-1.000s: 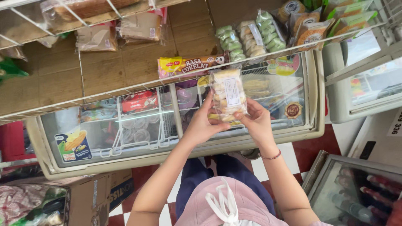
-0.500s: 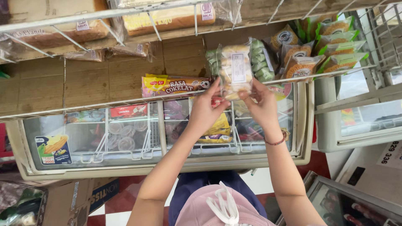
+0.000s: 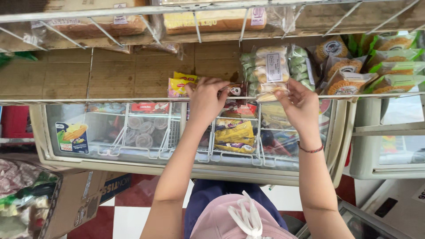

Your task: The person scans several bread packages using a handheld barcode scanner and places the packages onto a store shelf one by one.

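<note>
Head camera, close, facing shelf (image 3: 133, 75)
</note>
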